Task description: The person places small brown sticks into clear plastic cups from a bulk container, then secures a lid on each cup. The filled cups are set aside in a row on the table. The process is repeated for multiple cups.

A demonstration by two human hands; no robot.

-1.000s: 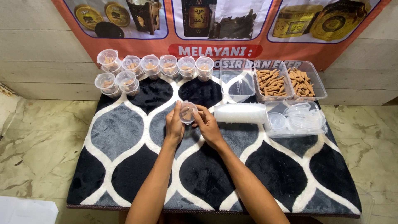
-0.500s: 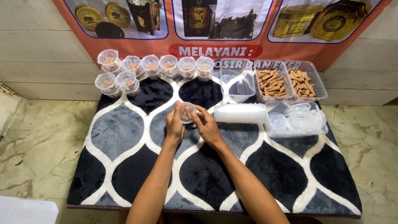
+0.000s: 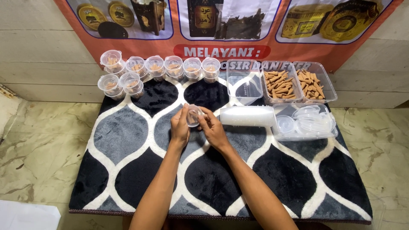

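No real change since a second ago: my left hand (image 3: 180, 127) and right hand (image 3: 214, 131) stayed clamped on the small clear cup (image 3: 194, 116), just left of the cup stack (image 3: 247, 116).

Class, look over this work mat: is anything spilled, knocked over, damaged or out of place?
Nothing looks spilled or broken. The only thing not upright is the stack of empty cups, lying on its side beside the lid tray. The filled cups stand upright along the mat's far edge. Both hands, left hand and right hand, hold one small clear cup.

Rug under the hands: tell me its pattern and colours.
The rug has black and grey teardrop shapes with white outlines, seen in the head view.
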